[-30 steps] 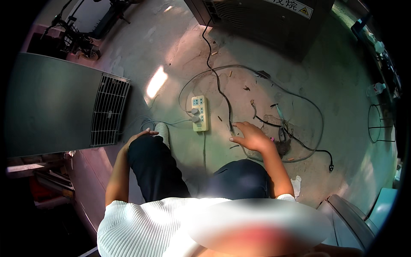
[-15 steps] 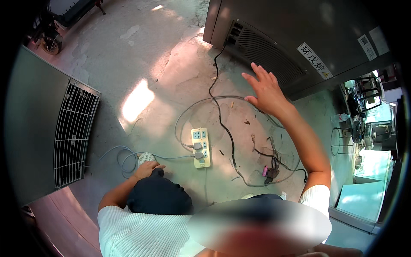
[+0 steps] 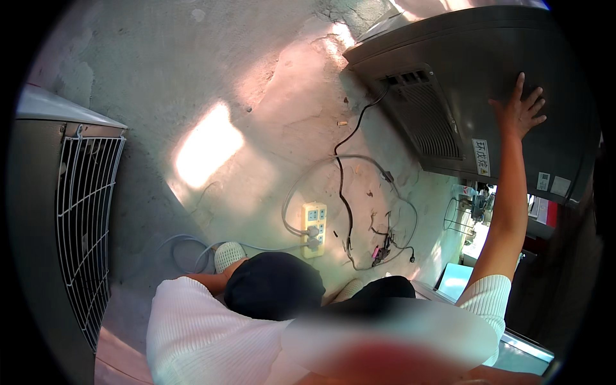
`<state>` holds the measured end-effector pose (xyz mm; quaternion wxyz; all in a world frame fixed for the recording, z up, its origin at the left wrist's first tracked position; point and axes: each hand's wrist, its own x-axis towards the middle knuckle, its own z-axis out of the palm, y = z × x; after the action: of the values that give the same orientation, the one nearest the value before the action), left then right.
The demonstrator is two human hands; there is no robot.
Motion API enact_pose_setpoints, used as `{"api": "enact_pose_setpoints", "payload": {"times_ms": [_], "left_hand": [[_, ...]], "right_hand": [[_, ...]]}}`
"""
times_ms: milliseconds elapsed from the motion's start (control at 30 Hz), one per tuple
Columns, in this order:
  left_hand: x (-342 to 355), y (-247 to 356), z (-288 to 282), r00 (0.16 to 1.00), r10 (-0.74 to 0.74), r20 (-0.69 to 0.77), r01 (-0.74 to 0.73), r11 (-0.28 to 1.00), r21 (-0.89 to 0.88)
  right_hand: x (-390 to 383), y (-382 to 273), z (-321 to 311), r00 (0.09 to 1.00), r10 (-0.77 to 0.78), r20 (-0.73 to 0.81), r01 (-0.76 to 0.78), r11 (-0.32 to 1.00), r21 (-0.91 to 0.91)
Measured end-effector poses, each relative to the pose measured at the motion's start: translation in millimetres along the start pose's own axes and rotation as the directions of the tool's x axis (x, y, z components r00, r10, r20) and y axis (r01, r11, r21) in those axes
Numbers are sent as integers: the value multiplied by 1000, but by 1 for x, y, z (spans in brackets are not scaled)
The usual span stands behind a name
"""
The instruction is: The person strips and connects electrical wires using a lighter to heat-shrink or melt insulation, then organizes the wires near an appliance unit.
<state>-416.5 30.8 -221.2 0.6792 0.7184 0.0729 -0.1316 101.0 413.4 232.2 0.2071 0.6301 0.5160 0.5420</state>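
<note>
My right hand (image 3: 521, 110) lies flat with fingers spread on the top of a dark grey metal unit (image 3: 449, 58) at the upper right; it holds nothing. My left forearm reaches down to my dark-trousered knee (image 3: 273, 285), and my left hand (image 3: 218, 281) is mostly hidden behind that knee, beside my white shoe (image 3: 229, 255). A cream power strip (image 3: 313, 228) lies on the concrete floor in front of my knees, with plugs in it. Black cables (image 3: 343, 192) loop from the strip toward the unit.
A second grey unit with a white wire grille (image 3: 83, 218) stands at the left. The right unit has a slatted vent (image 3: 427, 119) facing the floor space. Small wire scraps (image 3: 382, 250) lie near the cables. Sunlight patches mark the concrete floor (image 3: 205, 147).
My right hand has risen from the cables on the floor to the top of the right unit. My view has turned and lifted with it. My left arm stays by the knee.
</note>
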Motion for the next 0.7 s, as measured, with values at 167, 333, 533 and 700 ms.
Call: {"api": "enact_pose_setpoints", "payload": {"times_ms": [167, 333, 533, 700], "left_hand": [[-1, -7, -5, 998, 46, 53, -42, 996, -73], [3, -9, -15, 995, 78, 69, -70, 991, -113], [9, -12, -18, 989, 115, 95, -102, 986, -134], [8, -8, -18, 986, 107, 130, -88, 986, -144]], "right_hand": [[1, -10, 4, 990, -47, -133, 56, 996, 63], [9, -17, 6, 982, -97, -159, 105, 994, 41], [9, -16, 10, 975, -131, -179, 148, 986, 82], [1, -21, 8, 967, -157, -199, 170, 984, 51]]}}
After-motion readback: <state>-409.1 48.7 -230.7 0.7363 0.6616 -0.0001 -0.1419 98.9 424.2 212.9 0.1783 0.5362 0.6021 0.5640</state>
